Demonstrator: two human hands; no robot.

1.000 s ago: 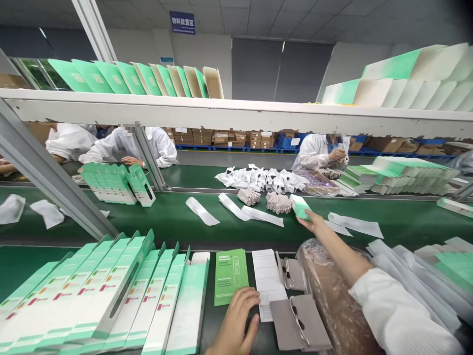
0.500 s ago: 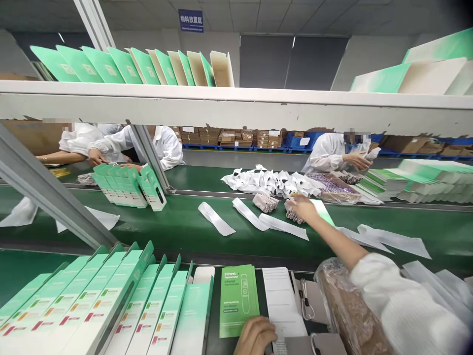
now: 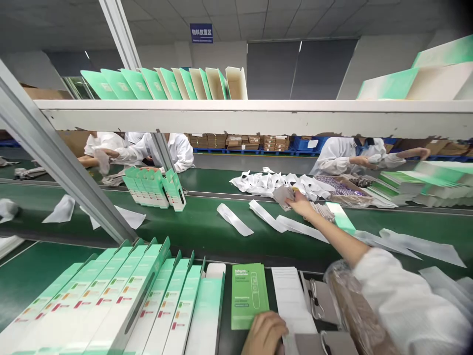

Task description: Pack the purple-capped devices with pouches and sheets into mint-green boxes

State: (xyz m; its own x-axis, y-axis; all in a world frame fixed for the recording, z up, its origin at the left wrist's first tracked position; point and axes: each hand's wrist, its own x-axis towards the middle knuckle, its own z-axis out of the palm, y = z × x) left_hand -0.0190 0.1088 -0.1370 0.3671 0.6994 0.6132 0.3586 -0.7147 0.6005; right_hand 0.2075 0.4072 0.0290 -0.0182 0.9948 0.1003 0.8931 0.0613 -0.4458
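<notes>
My right hand (image 3: 302, 204) reaches far out over the green conveyor belt (image 3: 199, 222) and is closed on a small grey-brown pouch (image 3: 284, 196) lifted off the belt. More of these pouches (image 3: 323, 211) lie just right of the hand, next to a small green box (image 3: 342, 218). My left hand (image 3: 264, 335) rests near the bottom edge on a white instruction sheet (image 3: 288, 296), beside a green booklet (image 3: 249, 295). Its fingers are curled on the paper.
Flat green-and-white cartons (image 3: 111, 301) fan out at the lower left. White strips (image 3: 233, 219) lie on the belt. A white shelf beam (image 3: 236, 118) crosses overhead, a slanted metal post (image 3: 62, 167) at left. People in white coats (image 3: 354, 153) work across the belt.
My right hand let go of the small green box on the belt, moved left to the pouches and picked one up. The view shifted right and up.
</notes>
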